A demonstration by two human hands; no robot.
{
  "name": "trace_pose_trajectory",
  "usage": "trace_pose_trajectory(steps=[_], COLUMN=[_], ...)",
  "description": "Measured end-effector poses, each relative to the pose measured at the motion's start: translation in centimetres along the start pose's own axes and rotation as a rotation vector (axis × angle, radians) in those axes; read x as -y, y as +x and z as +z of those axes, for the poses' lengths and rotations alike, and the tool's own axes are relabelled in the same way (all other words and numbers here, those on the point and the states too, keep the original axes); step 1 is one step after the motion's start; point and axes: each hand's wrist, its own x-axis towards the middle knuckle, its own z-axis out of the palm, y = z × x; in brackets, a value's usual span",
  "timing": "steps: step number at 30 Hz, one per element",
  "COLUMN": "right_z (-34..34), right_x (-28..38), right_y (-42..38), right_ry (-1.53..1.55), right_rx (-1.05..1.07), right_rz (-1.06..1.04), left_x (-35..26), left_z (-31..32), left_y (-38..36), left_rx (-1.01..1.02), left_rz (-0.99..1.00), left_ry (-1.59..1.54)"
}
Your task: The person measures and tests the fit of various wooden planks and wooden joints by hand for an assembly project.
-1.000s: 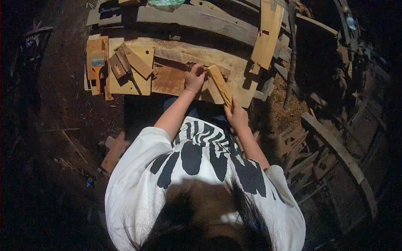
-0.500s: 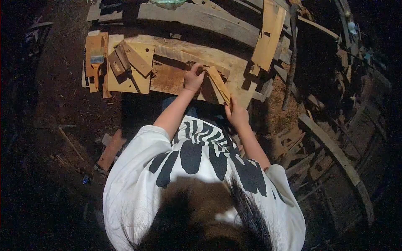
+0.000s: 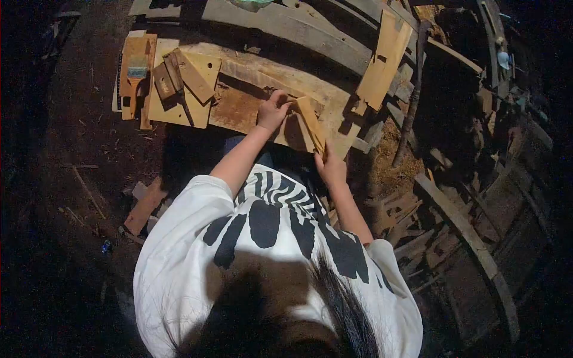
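A narrow, light wooden piece (image 3: 310, 122) slants over the front edge of the wooden bench (image 3: 236, 113). My right hand (image 3: 330, 165) is closed around its lower end. Near its upper end is my left hand (image 3: 272, 111), with thumb and fingers pinched together; what is between them, if anything, is too small to make out. Behind both hands a long wooden strip (image 3: 250, 76) lies along the bench.
At the left lie a paintbrush (image 3: 136, 82) on boards and a few wooden blocks (image 3: 194, 79) on a pale board (image 3: 156, 111). A notched plank (image 3: 382, 64) slants at the right. Scrap wood (image 3: 436, 250) covers the ground at the lower right.
The whole view has shifted slightly. My right hand and the lower end of the wooden piece have moved a little to the left; my left hand keeps its pinch near the upper end.
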Motion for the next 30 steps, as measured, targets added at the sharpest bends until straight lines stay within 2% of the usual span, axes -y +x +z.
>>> trace_pose_trajectory(steps=[2, 4, 6, 7, 10, 13, 15, 16, 18, 21, 22, 23, 25, 27, 28, 30], right_z=[-0.2, -0.5, -0.7, -0.9, -1.1, -0.4, 0.1, 0.2, 0.1, 0.0, 0.1, 0.5, 0.4, 1.6, 2.0, 3.0], right_x=[-0.3, -0.5, -0.2, -0.2, -0.4, -1.0, -1.2, -1.2, -1.0, -1.1, -1.5, -1.7, -1.1, -2.1, -2.3, -3.1], right_y=[0.1, -0.7, -0.8, -0.9, -1.4, -2.0, -2.3, -2.5, -2.7, -2.8, -2.7, -2.6, -2.8, -2.7, -2.7, -2.8], right_ry=[0.014, 0.203, 0.284, 0.362, 0.267, 0.214, 0.211, 0.241, 0.287, 0.350, 0.344, 0.338, 0.364, 0.399, 0.437, 0.470], right_rx=[-0.003, -0.188, -0.234, -0.282, -0.214, -0.139, -0.111, -0.117, -0.126, -0.127, -0.101, -0.074, -0.049, -0.136, -0.190, -0.203], right_rz=[0.047, 0.046, 0.078, 0.108, 0.141, 0.135, 0.105, 0.105, 0.095, 0.181, 0.260, 0.343, 0.396, 0.380, 0.319, 0.336], left_x=[2.2, 1.4, 0.3, 0.3, -1.3, -4.1, -4.6, -4.3, -4.1, -5.6, -8.2, -9.8, -11.8, -13.3, -14.1, -14.0], left_z=[1.1, 0.5, 0.0, 0.1, -0.3, -1.1, -1.5, -1.7, -2.5, -4.0, -4.8, -5.9, -7.7, -9.7, -10.3, -11.2], left_y=[0.4, 0.1, 0.0, 0.0, 0.2, -0.6, -0.7, -0.9, -1.4, -1.4, -0.6, 1.0, 5.2, 10.8, 13.9, 20.9], left_rx=[0.003, 0.011, 0.007, 0.009, 0.018, 0.036, -0.004, -0.007, -0.041, -0.085, -0.166, -0.163, -0.432, -0.480, -0.459, -0.355], left_rz=[-0.004, -0.015, 0.018, 0.019, 0.054, -0.011, 0.044, 0.056, 0.161, 0.131, 0.119, 0.132, 0.134, 0.281, 0.300, 0.307], left_ry=[-0.072, -0.133, 0.065, 0.065, -0.042, -0.094, -0.146, -0.136, 0.154, 0.173, 0.154, 0.172, 0.142, 0.292, 0.347, 0.467])
